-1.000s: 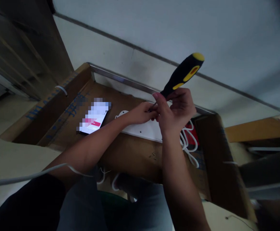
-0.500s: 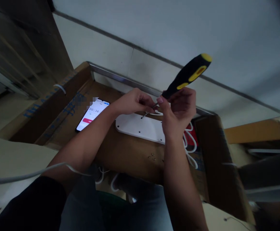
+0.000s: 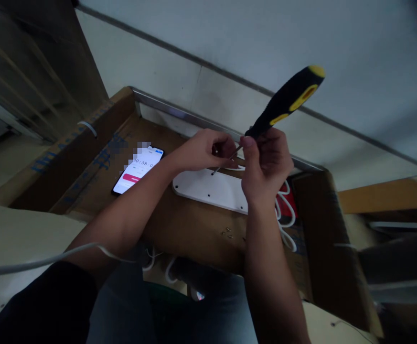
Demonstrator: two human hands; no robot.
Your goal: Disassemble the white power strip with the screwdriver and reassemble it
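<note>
My right hand (image 3: 267,167) grips a screwdriver (image 3: 287,102) with a black and yellow handle, its thumb and fingers closed where the handle meets the shaft. The tool leans, its handle up to the right. Its tip points down at a hole in a white power strip (image 3: 194,184). My left hand (image 3: 211,148) is pinched around the thin shaft, just above the strip. Several dark screw holes show on the strip's upturned face, and my right hand hides its far end. Several small screws (image 3: 229,233) lie in front of it.
The strip lies on a cardboard-lined tray (image 3: 179,224) with raised sides. A phone (image 3: 138,172) showing a timer lies at left. At right, a coiled white cord (image 3: 285,215) lies by a red object (image 3: 290,198). Another white cable (image 3: 50,258) crosses my left forearm.
The screwdriver handle appears slightly higher and further right. Its tip stays at the same hole, and both hands keep nearly the same places.
</note>
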